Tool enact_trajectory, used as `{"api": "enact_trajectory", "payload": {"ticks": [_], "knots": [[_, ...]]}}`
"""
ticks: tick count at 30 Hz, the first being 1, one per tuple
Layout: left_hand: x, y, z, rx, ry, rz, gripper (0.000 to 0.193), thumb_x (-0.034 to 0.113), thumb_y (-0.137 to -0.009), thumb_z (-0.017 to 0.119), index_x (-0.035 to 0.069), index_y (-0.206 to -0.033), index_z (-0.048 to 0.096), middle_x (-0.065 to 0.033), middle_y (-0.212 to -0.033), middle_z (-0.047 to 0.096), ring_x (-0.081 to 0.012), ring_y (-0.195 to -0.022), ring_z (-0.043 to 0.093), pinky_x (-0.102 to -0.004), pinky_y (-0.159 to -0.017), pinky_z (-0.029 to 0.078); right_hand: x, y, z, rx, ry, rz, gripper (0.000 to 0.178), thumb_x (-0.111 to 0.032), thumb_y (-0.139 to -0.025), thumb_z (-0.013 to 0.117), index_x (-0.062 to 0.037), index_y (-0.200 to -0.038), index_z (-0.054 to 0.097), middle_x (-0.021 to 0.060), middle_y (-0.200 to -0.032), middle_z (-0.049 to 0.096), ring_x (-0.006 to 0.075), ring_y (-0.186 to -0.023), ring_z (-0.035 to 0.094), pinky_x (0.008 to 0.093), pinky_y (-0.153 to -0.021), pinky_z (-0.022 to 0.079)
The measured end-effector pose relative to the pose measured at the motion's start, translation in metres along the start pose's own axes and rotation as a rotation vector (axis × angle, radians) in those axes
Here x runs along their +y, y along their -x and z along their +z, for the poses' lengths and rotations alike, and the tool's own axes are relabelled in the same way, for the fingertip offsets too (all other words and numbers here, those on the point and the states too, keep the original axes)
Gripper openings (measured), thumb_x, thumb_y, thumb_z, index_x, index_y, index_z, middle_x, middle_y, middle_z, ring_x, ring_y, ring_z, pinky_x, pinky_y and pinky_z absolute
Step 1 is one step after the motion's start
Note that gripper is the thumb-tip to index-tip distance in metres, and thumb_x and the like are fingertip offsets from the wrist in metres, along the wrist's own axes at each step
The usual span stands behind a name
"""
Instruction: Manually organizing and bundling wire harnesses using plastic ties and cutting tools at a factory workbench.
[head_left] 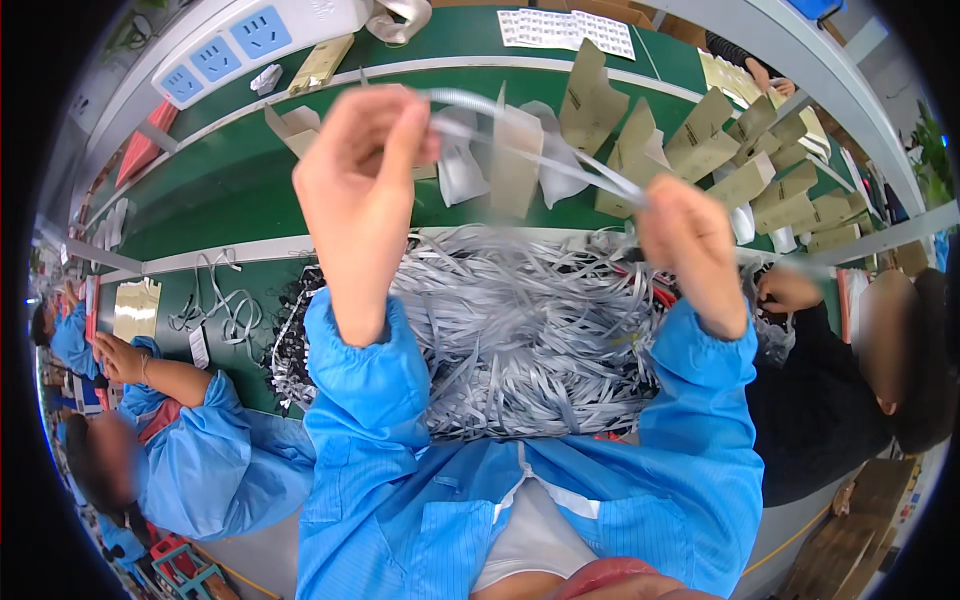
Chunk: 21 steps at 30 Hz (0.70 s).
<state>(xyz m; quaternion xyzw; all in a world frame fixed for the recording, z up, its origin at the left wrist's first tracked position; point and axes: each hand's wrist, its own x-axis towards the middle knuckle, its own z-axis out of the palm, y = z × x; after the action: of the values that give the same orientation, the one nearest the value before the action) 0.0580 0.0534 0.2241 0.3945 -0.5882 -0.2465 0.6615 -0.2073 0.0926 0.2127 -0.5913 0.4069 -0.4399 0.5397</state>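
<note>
Both of my hands are raised over a large tangled pile of flat grey straps (530, 330), with black ends showing at its left side. A looped flat light-grey strap (570, 168) stretches between them, partly smeared by motion. My left hand (365, 165) is closed, its thumb and fingers pinched on one end of the strap. On the right and a little lower, my right hand (690, 240) is closed around the strap's other end. What sits inside the fingers is hidden.
Several folded beige cartons (595, 105), some with white pouches, stand on the green shelf (230, 190) beyond. A white power strip (230, 55) is at the upper left. Co-workers sit close on both sides, one with a blue sleeve (230, 440). Loose cords (225, 305) lie left.
</note>
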Motion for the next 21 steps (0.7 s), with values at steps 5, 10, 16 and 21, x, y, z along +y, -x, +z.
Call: {"api": "enact_trajectory", "payload": {"ticks": [5,10,16,21], "knots": [[-0.037,0.037,-0.004,-0.448,-0.345,-0.190,0.037,0.003,-0.087,0.066,0.001,-0.121,0.053,-0.0168,-0.112,0.063,-0.0240,-0.101,0.063,-0.0342,-0.082,0.052,-0.022,-0.012,-0.001,0.071,0.146,-0.266,0.020,-0.018,-0.100,0.055,-0.0027,-0.089,0.060,-0.0017,-0.072,0.050,0.0069,-0.069,0.045,0.0227,-0.064,0.037],[-0.052,0.057,0.057,-0.651,0.269,0.133,0.089,0.021,-0.079,0.077,0.005,-0.147,0.020,-0.0233,-0.140,0.034,-0.0335,-0.131,0.037,-0.0402,-0.103,0.037,-0.024,-0.031,0.007,-0.116,0.457,-0.319,0.019,-0.018,-0.099,0.056,-0.0014,-0.092,0.062,-0.0013,-0.075,0.055,0.0079,-0.068,0.047,0.0219,-0.063,0.039],[-0.067,0.059,0.081,-1.505,0.347,-0.527,0.038,0.022,-0.096,0.058,0.000,-0.126,0.051,-0.0157,-0.120,0.055,-0.0199,-0.104,0.054,-0.0342,-0.094,0.042,-0.036,-0.019,-0.008,0.042,0.324,-0.065,0.017,-0.016,-0.097,0.060,-0.0002,-0.094,0.064,0.0008,-0.076,0.061,0.0090,-0.065,0.054,0.0203,-0.058,0.042],[-0.096,0.088,0.089,-0.603,0.880,-0.428,0.040,0.038,-0.104,0.044,0.002,-0.102,0.061,-0.0048,-0.092,0.057,-0.0100,-0.073,0.048,-0.0242,-0.067,0.040,-0.001,0.005,-0.014,0.207,0.090,-0.127,0.013,-0.013,-0.095,0.062,0.0004,-0.095,0.065,0.0030,-0.076,0.063,0.0095,-0.060,0.057,0.0200,-0.056,0.044]]}}
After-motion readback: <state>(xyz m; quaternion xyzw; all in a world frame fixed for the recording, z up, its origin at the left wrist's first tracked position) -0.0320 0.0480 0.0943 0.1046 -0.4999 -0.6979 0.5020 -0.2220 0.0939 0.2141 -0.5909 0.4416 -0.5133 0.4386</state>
